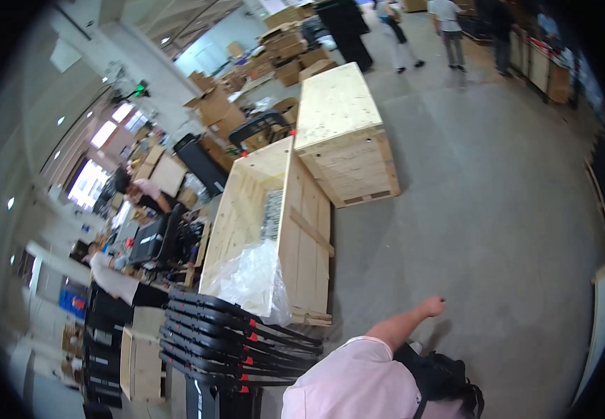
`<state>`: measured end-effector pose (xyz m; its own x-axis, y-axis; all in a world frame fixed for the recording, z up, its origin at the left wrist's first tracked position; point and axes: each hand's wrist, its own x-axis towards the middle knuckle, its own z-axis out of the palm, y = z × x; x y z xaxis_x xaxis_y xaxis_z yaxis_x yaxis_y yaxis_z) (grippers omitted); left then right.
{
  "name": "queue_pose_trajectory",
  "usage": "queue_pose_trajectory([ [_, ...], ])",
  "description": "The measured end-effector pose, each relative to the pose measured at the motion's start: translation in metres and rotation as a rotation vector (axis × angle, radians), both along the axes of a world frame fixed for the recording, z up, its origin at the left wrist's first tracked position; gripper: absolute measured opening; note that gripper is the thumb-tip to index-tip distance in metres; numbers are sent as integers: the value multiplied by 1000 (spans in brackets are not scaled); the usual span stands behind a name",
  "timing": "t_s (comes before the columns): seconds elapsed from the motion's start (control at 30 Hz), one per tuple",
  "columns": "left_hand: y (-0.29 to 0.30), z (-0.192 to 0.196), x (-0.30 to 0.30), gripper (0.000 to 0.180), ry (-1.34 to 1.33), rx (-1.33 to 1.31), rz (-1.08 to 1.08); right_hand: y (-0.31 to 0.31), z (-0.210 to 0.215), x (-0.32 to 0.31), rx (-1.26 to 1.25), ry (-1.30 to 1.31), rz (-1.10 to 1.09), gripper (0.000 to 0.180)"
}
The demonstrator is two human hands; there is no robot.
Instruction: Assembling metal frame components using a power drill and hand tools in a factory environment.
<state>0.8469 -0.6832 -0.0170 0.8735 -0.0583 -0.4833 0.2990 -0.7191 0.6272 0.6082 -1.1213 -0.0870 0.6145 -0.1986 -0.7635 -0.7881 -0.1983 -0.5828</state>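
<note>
My left arm in a pale pink sleeve comes in from the lower edge and reaches out to the right over the grey floor. At its end my left hand [431, 306] is closed, small in the picture. A tiny dark spot shows at its tip, and I cannot make out what it is. Below the arm hangs a black bag-like thing [445, 380] with straps. A stack of black curved frames [211, 339] with red parts stands left of my shoulder, apart from the hand. My right hand is not in view.
An open wooden crate [306, 241] with clear plastic sheeting [250, 279] over its near end stands ahead. Beyond it is a closed wooden crate [341, 112]. Cardboard boxes [285, 45] pile up behind. People work at the left; others stand at the far right.
</note>
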Motion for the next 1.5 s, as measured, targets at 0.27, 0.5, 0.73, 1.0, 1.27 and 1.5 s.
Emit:
queue_pose_trajectory([
  [0.27,-87,-22,81,44,-35,-83,83,-119,-97,214,68,-121,247,31],
  [0.5,-72,-68,43,25,375,558,-421,-214,49,377,-63,89,282,26],
  [0.73,-157,-73,206,38,235,279,-569,-342,68,542,-270,-90,-95,18],
  [1.0,-358,-68,551,39,311,-37,83,-415,19,596,-336,60,40,23],
  [1.27,-532,-74,850,45,246,40,-146,-501,7,606,194,340,-319,28],
  [1.5,-698,-33,1029,45,237,-141,-278,-554,14,819,45,178,-717,16],
])
